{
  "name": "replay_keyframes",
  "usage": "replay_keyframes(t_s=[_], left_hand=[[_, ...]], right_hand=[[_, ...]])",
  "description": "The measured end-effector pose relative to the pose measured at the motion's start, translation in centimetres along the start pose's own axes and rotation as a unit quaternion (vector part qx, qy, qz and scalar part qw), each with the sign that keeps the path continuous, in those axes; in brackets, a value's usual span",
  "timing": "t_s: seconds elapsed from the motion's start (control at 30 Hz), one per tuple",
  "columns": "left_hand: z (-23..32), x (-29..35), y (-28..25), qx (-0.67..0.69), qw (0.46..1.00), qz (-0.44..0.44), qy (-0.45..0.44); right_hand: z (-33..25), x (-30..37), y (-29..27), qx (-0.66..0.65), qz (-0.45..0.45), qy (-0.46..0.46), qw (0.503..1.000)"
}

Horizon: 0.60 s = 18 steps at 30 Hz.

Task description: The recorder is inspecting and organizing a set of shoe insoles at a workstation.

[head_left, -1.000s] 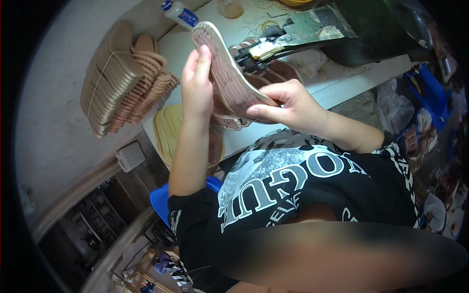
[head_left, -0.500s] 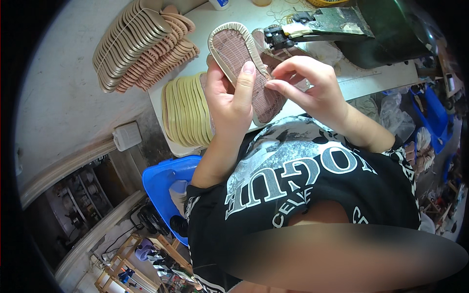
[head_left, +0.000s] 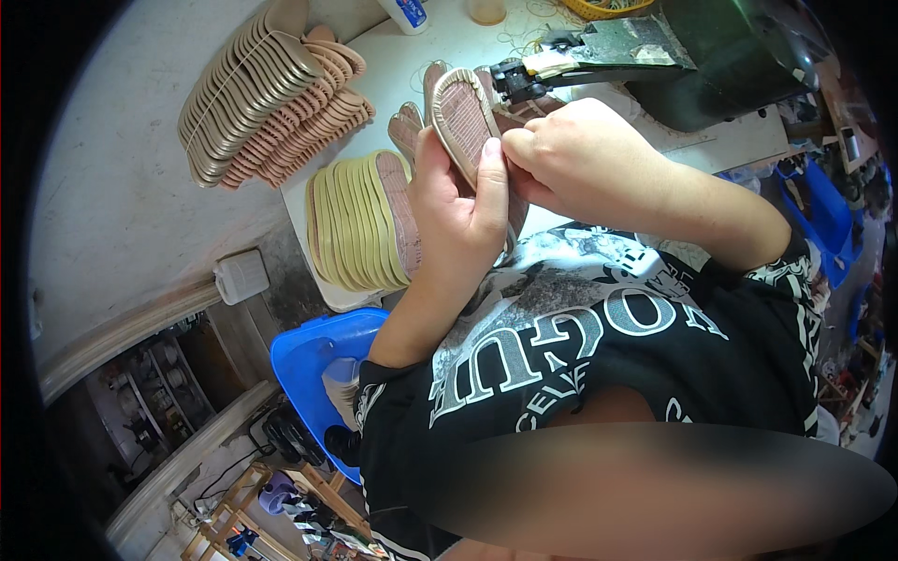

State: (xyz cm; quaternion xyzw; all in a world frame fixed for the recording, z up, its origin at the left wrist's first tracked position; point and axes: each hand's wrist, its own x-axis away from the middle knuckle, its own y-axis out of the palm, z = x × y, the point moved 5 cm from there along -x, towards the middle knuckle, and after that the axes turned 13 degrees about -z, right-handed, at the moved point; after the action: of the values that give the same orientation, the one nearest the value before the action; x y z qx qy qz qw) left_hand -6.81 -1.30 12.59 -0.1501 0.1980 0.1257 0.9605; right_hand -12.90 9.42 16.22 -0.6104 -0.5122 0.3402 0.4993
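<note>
Wearer's own body closest: black T-shirt (head_left: 524, 360) with grey-and-white print. Both forearms bare, hands meeting over the near side of the worktable.

Left hand (head_left: 458, 206) holds a pink-brown insole (head_left: 465, 117), pale raised rim around its rounded end. Thumb flat on the face near the right edge; other fingers wrap behind the left edge. Insole is up off the table, tilted, rounded end away from the body.

Right hand (head_left: 585, 159) at the insole's right rim, beside the left thumb. Fingers curled in, tips pinching the rim; exact bite hidden by the knuckles.

By the left elbow: blue bin (head_left: 304, 341). Just left of the left hand, on the white worktable (head_left: 383, 70): row of yellow-edged insoles (head_left: 351, 220), packed close.

Beyond the hands, a dark green machine (head_left: 622, 61), its black end fitting near the right hand. Against the wall, a tied bundle of tan soles (head_left: 248, 89). Farthest: white bottle (head_left: 409, 16), yellow basket (head_left: 608, 7).
</note>
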Motion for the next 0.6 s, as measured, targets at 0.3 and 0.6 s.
replay_keyframes(t_s=[0.3, 0.6], left_hand=[[-0.5, -0.9, 0.2, -0.034, 0.997, 0.009, -0.061], [-1.6, -1.1, 0.3, 0.010, 0.995, 0.011, -0.094]], right_hand=[[3.0, 0.5, 0.7, -0.128, 0.225, 0.022, 0.966], [3.0, 1.4, 1.8, -0.177, 0.207, 0.022, 0.962]])
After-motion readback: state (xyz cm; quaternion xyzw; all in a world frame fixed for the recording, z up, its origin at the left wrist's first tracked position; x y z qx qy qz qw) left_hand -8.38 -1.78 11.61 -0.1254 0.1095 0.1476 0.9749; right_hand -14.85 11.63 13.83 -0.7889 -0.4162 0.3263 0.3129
